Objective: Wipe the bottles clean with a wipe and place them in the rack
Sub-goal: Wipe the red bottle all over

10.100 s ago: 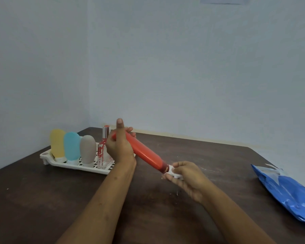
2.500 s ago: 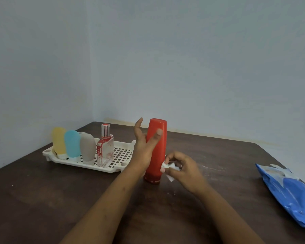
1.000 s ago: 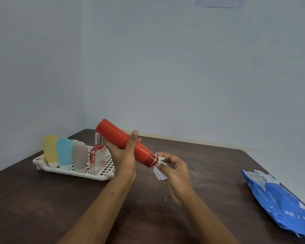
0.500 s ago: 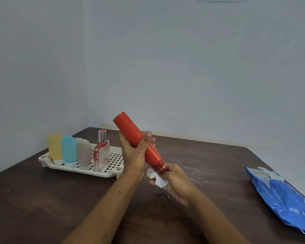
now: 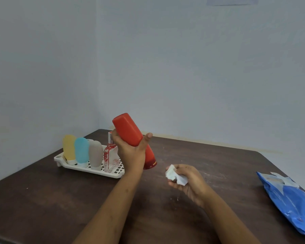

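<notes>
Left hand [image 5: 130, 154] grips the tilted red bottle [image 5: 130, 134]; right hand [image 5: 185, 180] clutches the wipe [image 5: 174, 175]. Racking it could topple the perfume [image 5: 110, 155] in the crowded rack [image 5: 88, 169].

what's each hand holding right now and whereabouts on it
The left hand grips the red bottle around its middle, tilted, cap end down. The right hand holds a crumpled white wipe, bunched in its curled fingers, clear of the bottle.
</notes>
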The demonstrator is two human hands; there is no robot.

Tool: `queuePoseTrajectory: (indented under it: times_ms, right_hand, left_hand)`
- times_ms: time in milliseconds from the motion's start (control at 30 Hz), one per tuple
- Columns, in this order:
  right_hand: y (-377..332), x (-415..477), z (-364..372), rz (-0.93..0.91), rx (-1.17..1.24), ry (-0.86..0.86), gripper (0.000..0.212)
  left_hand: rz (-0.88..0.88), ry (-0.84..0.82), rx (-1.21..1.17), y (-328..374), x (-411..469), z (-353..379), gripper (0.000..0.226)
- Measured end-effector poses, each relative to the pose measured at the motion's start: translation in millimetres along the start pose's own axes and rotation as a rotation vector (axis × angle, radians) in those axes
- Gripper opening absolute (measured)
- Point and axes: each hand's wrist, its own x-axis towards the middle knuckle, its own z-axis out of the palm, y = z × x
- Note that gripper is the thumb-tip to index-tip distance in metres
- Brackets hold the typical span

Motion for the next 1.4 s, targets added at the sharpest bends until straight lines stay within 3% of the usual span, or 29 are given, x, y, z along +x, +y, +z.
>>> queuePoseTrajectory:
  times_ms: [200,433,633,1067,1400]
  right_hand:
    - [6,8,-7,-0.050,0.027,0.111,0.026]
    - [7,10,-4,-0.031,0.023,0.089,0.024]
    - [6,7,-1,-0.040,-0.021,0.049,0.022]
    - [6,10,-2,-0.041,-0.020,0.055,0.020]
    - [13,16,-5,-0.016,-0.115,0.033,0.022]
  left_hand:
    - [0.037,0.022,0.067,-2,2,-6,0.115]
    - [0.126,0.069,0.157,7,13,-6,0.109]
    - [0.163,0.194,0.381,-4,18,-8,0.112]
    - [0.106,0.358,0.756,-26,14,12,0.079]
    - [0.053,0.349,0.772,-29,11,10,0.081]
